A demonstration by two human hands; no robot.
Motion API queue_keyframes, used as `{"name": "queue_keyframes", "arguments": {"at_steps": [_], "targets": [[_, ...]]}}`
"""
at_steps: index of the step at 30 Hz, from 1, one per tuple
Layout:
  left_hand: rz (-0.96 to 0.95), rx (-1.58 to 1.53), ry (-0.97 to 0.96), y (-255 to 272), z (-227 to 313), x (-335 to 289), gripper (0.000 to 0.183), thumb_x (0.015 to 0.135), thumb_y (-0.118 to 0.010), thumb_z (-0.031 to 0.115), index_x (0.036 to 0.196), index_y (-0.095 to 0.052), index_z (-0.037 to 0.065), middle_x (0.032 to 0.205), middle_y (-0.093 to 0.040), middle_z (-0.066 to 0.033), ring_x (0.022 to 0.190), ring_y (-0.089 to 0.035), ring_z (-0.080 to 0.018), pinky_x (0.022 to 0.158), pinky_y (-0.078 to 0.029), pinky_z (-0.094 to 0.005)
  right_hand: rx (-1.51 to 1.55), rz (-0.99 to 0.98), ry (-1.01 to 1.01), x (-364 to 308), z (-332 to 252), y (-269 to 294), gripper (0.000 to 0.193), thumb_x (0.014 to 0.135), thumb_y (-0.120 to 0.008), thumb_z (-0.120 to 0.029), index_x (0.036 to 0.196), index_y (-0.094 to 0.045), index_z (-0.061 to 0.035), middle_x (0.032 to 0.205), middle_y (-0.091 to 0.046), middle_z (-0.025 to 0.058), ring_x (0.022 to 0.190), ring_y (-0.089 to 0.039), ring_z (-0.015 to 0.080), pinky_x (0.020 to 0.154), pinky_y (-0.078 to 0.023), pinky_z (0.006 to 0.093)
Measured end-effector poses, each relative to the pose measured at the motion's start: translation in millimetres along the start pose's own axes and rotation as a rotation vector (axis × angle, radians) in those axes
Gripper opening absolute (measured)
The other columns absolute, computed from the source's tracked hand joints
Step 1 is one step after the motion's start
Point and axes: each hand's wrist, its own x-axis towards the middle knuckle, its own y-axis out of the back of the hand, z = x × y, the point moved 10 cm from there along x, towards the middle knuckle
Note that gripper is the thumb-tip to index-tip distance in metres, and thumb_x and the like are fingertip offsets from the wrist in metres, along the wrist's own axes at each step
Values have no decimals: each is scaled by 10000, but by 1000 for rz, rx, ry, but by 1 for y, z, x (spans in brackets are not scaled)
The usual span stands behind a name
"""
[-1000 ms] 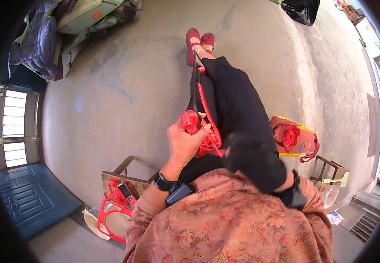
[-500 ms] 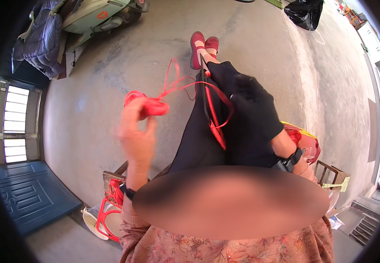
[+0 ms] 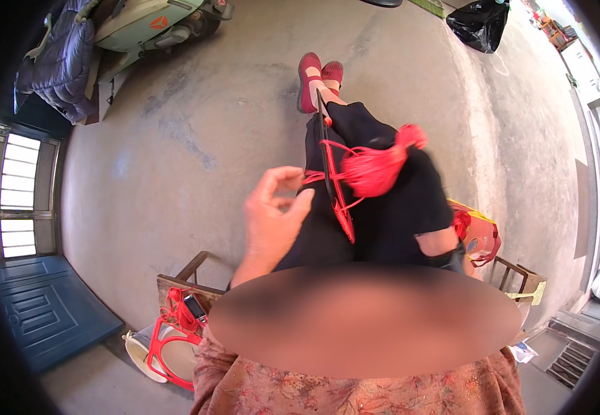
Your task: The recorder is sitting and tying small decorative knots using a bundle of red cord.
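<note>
A bundle of bright red cord [image 3: 372,171], blurred, is over my right thigh, with a knob-like narrow end at the upper right. My right hand [image 3: 421,197], in a black glove, is close behind it; its fingers cannot be made out against the black trousers. My bare left hand [image 3: 277,214] stands open at the left, thumb and fingers apart, fingertips next to thin red strands [image 3: 315,177]. Those strands run across a long, narrow black strip with red cord along it [image 3: 334,180], which lies lengthwise over my legs.
Wooden frames flank me; more red cord and a small dark device [image 3: 194,306] sit on the left one. Beside it is a red-framed stool [image 3: 153,360]. A red and yellow bag [image 3: 481,238] stands right. Farther off are a scooter [image 3: 141,28] and a black plastic bag [image 3: 480,26].
The red cord bundle has gone from my left hand across to the right, beside my gloved hand. My left hand has moved right and its fingers have parted.
</note>
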Motion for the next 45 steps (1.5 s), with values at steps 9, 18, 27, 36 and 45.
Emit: {"name": "queue_keyframes", "arguments": {"at_steps": [9, 18, 27, 36, 45], "targets": [[-720, -1491, 613, -80, 13, -69, 547, 912, -523, 552, 1112, -565, 44, 1368, -451, -238, 1268, -460, -327, 736, -534, -321, 413, -901, 39, -109, -82, -71, 557, 860, -680, -188, 1320, -438, 12, 1148, -610, 153, 964, -631, 260, 846, -504, 392], [-461, -1562, 924, -26, -45, -114, 408, 960, -481, 450, 1089, -524, 65, 885, -548, -111, 816, -530, -197, 461, -384, -215, -406, 110, -415, -77, -11, 10, 303, 848, -694, -182, 1095, -610, -29, 856, -639, 29, 750, -603, 114, 683, -489, 252], [-501, -778, 1074, -10, -72, -147, 331, 971, -532, 190, 1255, -478, 29, 841, -605, -90, 522, -524, -106, 382, -348, -168, -1118, -261, 52, -50, 55, -49, 287, 801, -712, -257, 992, -628, -60, 816, -666, 173, 768, -652, 351, 675, -516, 415], [-542, -472, 824, -1, -78, -118, 292, 946, -570, 155, 1208, -534, 30, 923, -645, -109, 553, -590, -116, 410, -384, -168, -1138, -221, 69, -53, 49, -50, 292, 819, -692, -234, 1043, -620, -62, 810, -665, 168, 749, -658, 335, 662, -519, 405], [10, -145, 396, 40, -56, -56, 296, 842, -639, -11, 1128, -566, 4, 1188, -571, -105, 1057, -591, -167, 640, -549, -228, -1200, -257, 78, -54, 50, -52, 338, 829, -685, -257, 1097, -610, -66, 823, -667, 166, 771, -662, 328, 679, -520, 397]]}}
